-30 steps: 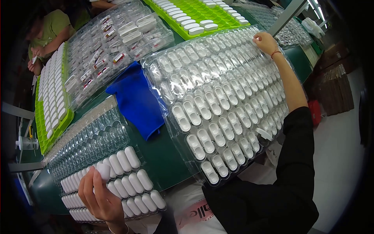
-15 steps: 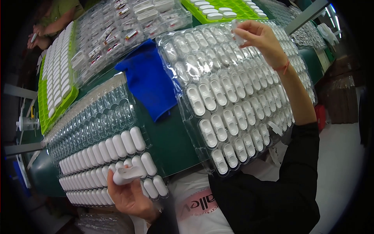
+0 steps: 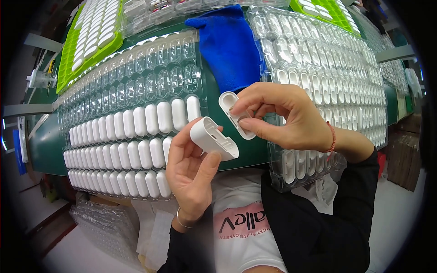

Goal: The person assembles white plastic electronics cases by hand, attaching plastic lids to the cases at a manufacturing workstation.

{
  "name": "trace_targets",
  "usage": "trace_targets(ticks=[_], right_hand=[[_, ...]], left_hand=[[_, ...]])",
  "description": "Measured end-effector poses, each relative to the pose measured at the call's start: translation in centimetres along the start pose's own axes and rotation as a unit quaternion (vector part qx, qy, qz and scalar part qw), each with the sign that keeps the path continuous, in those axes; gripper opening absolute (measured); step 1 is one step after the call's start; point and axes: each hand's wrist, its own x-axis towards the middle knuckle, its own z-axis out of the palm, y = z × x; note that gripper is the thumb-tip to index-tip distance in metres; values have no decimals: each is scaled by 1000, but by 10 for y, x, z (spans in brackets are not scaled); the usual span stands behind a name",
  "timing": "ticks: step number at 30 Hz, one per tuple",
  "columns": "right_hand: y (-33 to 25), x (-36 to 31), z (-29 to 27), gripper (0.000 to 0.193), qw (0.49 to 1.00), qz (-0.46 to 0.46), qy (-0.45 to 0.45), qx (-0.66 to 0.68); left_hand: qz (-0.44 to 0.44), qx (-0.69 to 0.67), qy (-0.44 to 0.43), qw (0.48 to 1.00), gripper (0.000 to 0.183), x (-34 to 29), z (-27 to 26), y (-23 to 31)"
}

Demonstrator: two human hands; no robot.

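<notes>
My left hand (image 3: pixel 190 184) holds a hollow white plastic case shell (image 3: pixel 211 139), tilted with its open side up and to the right. Fingers and thumb wrap its lower end. Facing it, my right hand (image 3: pixel 293 120) pinches a white oval insert (image 3: pixel 229 109) with moulded hollows; fingers cover part of it. A small gap separates the two pieces. Left of them, a clear blister tray (image 3: pixel 132 86) carries rows of white rounded shells (image 3: pixel 139 119). Beneath and beyond my right hand, another clear tray (image 3: pixel 273 59) is filled with white oval inserts (image 3: pixel 316 88).
A blue cloth (image 3: pixel 230 50) lies on the green table (image 3: pixel 214 102) between the trays. Green racks (image 3: pixel 68 63) with white pieces stand at the far left and far right. Stacked clear trays (image 3: pixel 107 227) sit below the table edge. Metal posts (image 3: pixel 43 42) rise at the sides.
My right hand has come from the far part of the right tray to near my left hand, bringing the insert. My left hand has risen with the shell. The view has shifted.
</notes>
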Motion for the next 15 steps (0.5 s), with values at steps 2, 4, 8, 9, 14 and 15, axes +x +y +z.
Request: trace_targets(ticks=[2,4,8,9,14,15], right_hand=[[2,-1,4,19,998,-33,-1,-44],[-1,0,6,19,997,-38,-15,-60],[0,-2,11,20,1000,-18,-14,-18],[1,-3,12,20,1000,-17,-12,-18],[0,-4,9,26,998,30,-45,16],[0,-4,9,26,998,30,-45,17]], left_hand=[[10,6,-5,1000,52,-1,-1,0],[21,12,-12,1000,51,-1,-2,-1],[25,34,-7,999,52,-2,-4,-4],[23,46,-7,999,52,-3,-4,-5],[28,48,-7,998,51,-3,-3,-6],[31,50,-8,998,51,-4,-3,-6]])
